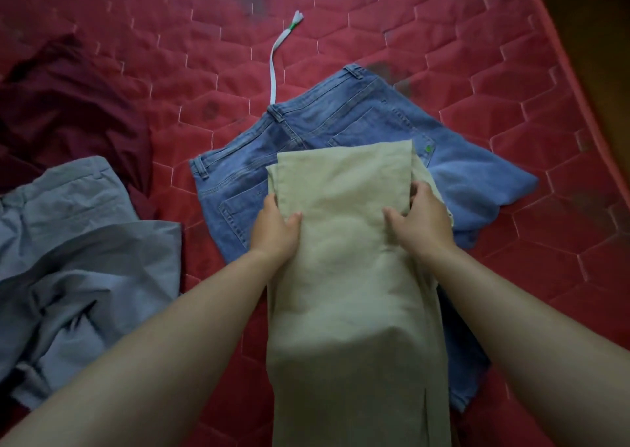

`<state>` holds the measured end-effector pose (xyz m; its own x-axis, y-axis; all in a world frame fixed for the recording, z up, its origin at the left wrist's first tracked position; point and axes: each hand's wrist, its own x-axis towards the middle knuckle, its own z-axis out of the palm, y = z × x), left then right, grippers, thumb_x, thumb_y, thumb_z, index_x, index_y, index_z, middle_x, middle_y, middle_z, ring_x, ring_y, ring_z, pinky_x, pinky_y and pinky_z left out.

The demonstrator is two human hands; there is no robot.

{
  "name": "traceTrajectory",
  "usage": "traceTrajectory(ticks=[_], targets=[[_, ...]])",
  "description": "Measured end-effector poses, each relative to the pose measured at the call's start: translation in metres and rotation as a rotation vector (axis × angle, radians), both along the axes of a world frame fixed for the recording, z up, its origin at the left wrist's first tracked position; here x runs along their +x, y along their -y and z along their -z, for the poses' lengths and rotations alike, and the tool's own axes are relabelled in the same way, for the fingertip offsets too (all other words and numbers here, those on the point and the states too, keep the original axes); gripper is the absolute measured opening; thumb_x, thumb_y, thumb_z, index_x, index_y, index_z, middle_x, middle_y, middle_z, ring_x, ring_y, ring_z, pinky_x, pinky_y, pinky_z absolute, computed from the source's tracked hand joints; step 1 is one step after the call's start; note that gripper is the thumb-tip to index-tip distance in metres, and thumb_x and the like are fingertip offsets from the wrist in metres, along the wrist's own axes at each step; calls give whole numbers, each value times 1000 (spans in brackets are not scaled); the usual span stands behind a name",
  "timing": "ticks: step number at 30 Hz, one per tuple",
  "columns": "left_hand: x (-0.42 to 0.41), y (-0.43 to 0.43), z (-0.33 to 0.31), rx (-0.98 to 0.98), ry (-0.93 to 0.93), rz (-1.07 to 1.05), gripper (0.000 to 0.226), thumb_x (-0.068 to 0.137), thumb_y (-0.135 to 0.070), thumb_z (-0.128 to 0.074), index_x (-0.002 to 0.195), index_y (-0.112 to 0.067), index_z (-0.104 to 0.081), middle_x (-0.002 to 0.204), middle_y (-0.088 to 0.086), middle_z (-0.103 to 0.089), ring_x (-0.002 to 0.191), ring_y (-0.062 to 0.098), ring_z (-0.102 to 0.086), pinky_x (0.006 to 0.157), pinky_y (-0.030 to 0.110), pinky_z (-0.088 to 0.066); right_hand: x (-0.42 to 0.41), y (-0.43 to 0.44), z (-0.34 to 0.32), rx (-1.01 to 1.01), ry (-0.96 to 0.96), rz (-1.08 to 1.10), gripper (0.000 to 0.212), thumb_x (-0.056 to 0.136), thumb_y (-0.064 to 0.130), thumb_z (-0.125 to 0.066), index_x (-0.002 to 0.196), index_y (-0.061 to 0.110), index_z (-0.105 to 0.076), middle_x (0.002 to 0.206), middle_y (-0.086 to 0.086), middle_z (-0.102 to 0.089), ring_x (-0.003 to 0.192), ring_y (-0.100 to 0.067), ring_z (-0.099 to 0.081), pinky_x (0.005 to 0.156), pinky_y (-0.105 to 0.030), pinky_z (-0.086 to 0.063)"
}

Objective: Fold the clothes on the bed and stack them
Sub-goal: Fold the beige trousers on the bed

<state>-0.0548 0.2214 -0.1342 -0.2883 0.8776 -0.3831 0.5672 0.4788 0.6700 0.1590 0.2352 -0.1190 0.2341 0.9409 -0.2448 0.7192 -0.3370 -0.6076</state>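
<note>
Both hands on the beige trousers [341, 276], 1 per side. Left hand [274, 230] grips the left edge, thumb on top, fingers wrapped around the side. Right hand [426, 223] grips the right edge the same way, thumb on top, fingers curled over the folded upper layer. The trousers run as a long folded strip between the 2 forearms, far end just past the fingertips. Under them and beyond both hands lie blue jeans [341, 119], flat, waistband away from the person, touching the beige fabric. A white strap [273, 68] lies further out past the jeans. Well left of the left hand: crumpled grey-blue trousers [85, 242], with a maroon garment [68, 106] beyond them. Everything sits on a red quilted mattress [511, 71].
</note>
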Motion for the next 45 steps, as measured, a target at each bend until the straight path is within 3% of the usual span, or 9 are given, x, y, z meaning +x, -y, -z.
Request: traceTrajectory(ticks=[4,6,10,15,19,23,31,39,45], targets=[[-1,-12,-16,337,82,-52,45,90,-14,-57,131,-20,-40,105,-7,-64,89,0,-60,74,11,-40,1,-16,-11,185,-193,119,42,81,21,-66,116,14,-45,81,12,-58,84,-20,-60,76,-32,-44],[-4,-32,-28,451,43,-57,42,90,-18,-56,129,-25,-42,93,-14,-60,80,-4,-58,72,12,-42,2,-37,-23,328,-195,103,40,81,22,-66,115,16,-46,77,16,-51,80,-16,-54,74,-31,-42],[-5,-63,-28,303,-359,34,51,91,-29,-53,138,-22,-36,130,10,-42,118,29,-42,97,44,-38,-3,-65,-25,350,146,-41,44,86,27,-58,124,10,-48,119,-10,-49,113,-31,-42,90,-42,-35],[18,-23,9,350,-609,555,55,87,-50,-34,138,-31,-42,146,10,-37,137,31,-29,104,54,-28,-28,-36,20,249,388,-411,52,91,36,-49,140,22,-39,152,-9,-25,140,-31,-17,110,-51,-9],[16,-14,38,238,-565,532,58,87,-55,-26,141,-35,-36,151,6,-27,141,25,-20,109,54,-18,-21,-34,48,175,431,-430,53,92,43,-39,143,31,-32,156,-1,-15,144,-21,-7,112,-43,2],[16,-10,41,294,-529,522,58,88,-52,-31,140,-29,-38,149,9,-31,139,27,-24,107,56,-20,-23,-22,44,257,352,-416,54,87,42,-33,137,23,-43,152,-6,-28,141,-27,-19,109,-47,-7],[9,65,32,94,-492,458,61,91,-46,-44,146,-30,-23,155,3,-12,142,19,-12,112,51,-13,-6,57,38,156,259,-459,56,87,26,-59,139,17,-41,152,-8,-28,141,-28,-20,112,-40,-13],[13,160,5,-19,-394,281,64,87,-38,-56,142,-17,-31,149,16,-21,135,31,-26,106,42,-31,10,153,21,32,193,-373,52,85,25,-64,133,12,-48,149,-13,-30,137,-32,-28,102,-49,-32],[18,201,2,-68,-56,36,68,88,-30,-59,145,-17,-23,137,16,-44,121,32,-47,94,31,-38,23,209,19,-28,19,-214,59,84,27,-65,138,20,-42,143,-15,-27,131,-29,-30,106,-35,-27]])
